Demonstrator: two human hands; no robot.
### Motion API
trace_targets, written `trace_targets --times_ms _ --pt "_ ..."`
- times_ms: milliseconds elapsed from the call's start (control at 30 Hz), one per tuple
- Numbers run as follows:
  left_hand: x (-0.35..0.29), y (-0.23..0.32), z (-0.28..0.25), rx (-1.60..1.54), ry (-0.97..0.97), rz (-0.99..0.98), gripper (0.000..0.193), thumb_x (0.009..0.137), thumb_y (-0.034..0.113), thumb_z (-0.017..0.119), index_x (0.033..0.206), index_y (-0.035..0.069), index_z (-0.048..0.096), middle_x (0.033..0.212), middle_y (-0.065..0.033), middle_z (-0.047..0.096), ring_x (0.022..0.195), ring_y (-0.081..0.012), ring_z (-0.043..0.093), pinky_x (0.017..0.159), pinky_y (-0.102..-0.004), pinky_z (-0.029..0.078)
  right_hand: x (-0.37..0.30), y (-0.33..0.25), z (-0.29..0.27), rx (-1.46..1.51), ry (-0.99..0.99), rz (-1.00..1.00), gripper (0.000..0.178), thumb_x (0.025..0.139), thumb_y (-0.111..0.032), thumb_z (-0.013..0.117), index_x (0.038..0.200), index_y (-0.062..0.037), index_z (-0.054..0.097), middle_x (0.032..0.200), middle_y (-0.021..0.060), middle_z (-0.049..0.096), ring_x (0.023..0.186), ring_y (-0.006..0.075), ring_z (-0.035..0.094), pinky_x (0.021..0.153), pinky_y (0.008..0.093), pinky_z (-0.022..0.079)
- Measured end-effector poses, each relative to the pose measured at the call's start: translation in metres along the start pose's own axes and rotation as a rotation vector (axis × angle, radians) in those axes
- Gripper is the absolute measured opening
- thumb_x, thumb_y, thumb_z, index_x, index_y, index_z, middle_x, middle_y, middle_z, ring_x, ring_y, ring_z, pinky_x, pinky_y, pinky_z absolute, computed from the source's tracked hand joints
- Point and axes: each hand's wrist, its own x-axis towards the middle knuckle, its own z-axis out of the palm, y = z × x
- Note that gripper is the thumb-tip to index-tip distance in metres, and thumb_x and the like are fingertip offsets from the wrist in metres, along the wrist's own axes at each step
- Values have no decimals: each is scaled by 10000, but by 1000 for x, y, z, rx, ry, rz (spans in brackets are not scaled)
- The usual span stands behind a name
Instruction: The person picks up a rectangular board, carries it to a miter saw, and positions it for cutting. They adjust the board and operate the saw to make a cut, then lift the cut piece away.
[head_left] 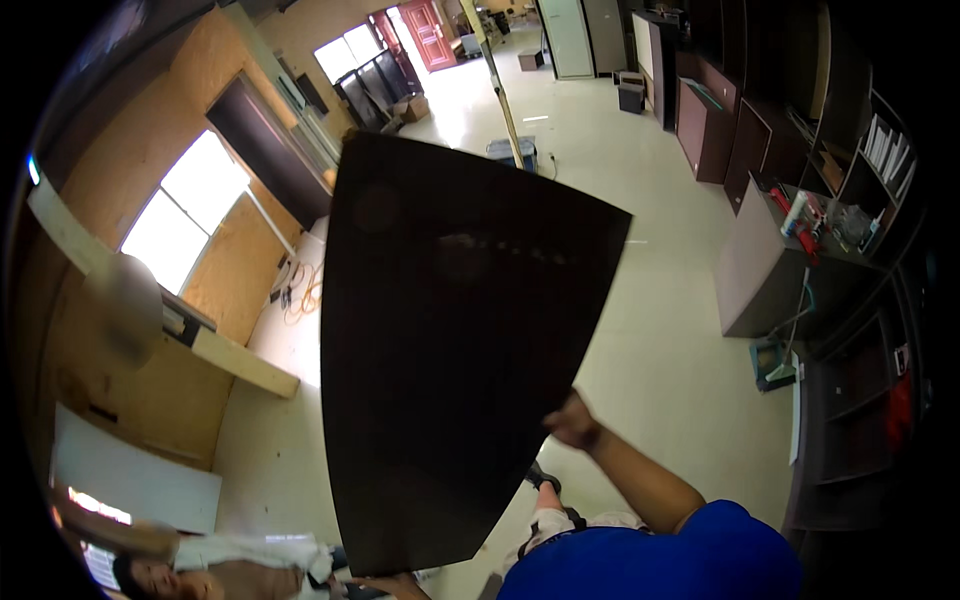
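Observation:
A large dark brown flat panel (450, 340) with straight cut edges stands tilted in front of me and covers the middle of the view. My right hand (574, 421) is closed on its right edge, thumb side toward me, with the fingers behind the board partly hidden. At the panel's bottom edge, my left hand (392, 584) shows only in part, closed under the lower corner. The far face of the panel is out of sight.
At the lower left is another person (240, 580). On the right, a cabinet (765, 270) bears red tools and bottles, beside dark shelving (850, 420). Orange cord (303, 298) lies on the left floor. A wooden beam (245, 364) juts from the left wall; a pole (495, 80) rises behind.

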Motion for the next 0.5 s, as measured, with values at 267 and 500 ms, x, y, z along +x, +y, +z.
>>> trace_targets --times_ms 267,500 --pt "269 -150 108 155 281 -157 785 941 602 505 1484 70 311 1367 -158 527 1264 -322 509 1125 -494 365 309 -14 141 -427 -159 -351 409 760 -68 800 1122 37 639 1028 76 682 968 136 596 894 300 477" --pt "476 -180 401 184 -522 208 698 951 611 482 1379 61 429 1397 -195 477 1333 -298 438 1191 -465 249 559 -19 147 -626 -426 -327 327 700 33 799 998 32 666 852 100 706 801 99 609 745 275 496"
